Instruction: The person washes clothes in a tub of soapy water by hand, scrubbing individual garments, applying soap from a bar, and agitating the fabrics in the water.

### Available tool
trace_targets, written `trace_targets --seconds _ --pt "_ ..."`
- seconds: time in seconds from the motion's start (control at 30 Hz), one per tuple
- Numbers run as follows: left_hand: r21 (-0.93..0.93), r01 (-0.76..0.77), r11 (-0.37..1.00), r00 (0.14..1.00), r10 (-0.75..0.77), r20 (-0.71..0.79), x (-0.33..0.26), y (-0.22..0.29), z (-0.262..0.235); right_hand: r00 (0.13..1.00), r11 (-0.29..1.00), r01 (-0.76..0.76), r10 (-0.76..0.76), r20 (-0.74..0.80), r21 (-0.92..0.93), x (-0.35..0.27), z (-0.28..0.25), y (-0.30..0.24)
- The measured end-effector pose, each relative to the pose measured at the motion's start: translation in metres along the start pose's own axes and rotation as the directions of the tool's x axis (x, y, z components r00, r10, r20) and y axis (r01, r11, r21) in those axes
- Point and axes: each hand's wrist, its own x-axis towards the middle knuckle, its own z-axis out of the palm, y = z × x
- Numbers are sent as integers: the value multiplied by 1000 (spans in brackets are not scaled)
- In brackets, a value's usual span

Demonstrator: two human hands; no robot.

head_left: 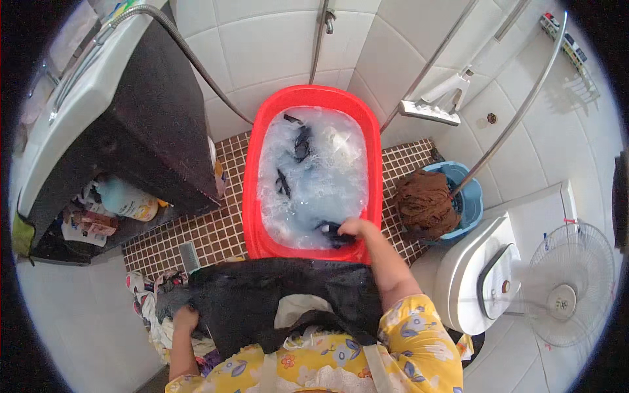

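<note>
A red tub [377, 177] holds cloudy, sudsy water [314, 190] with dark cloth pieces [301, 144] partly sunk in it. My right hand [354, 228] reaches over the tub's near right rim, its fingers closed on a black garment [334, 234] at the water's surface. Down at the left, my left hand [187, 319] is curled against a dark grey garment [171, 300] on a pile of mixed clothes [157, 331]; its fingertips are partly hidden. Black fabric [242, 298] spreads across my lap, close to the tub's near rim.
At right stand a blue basket [475, 209] with a brown cloth mop [426, 203], a white toilet [465, 288] and a fan [563, 298]. A black cabinet [157, 118] with bottles under it is at left. A shower hose [190, 56] hangs behind the tub.
</note>
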Motion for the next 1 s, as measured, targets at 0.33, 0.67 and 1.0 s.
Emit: trace_targets --seconds 0.33,0.67,1.0 --pt "-341 -467 816 829 270 -490 -30 105 -149 829 872 393 -199 -523 292 -132 -67 -60" --pt "-337 -838 429 522 809 -269 -45 308 -154 660 671 663 -315 -682 331 -256 -37 -152" --pt "-607 -579 544 753 643 -142 8 400 -81 607 396 768 -199 -769 504 -234 -39 -113"
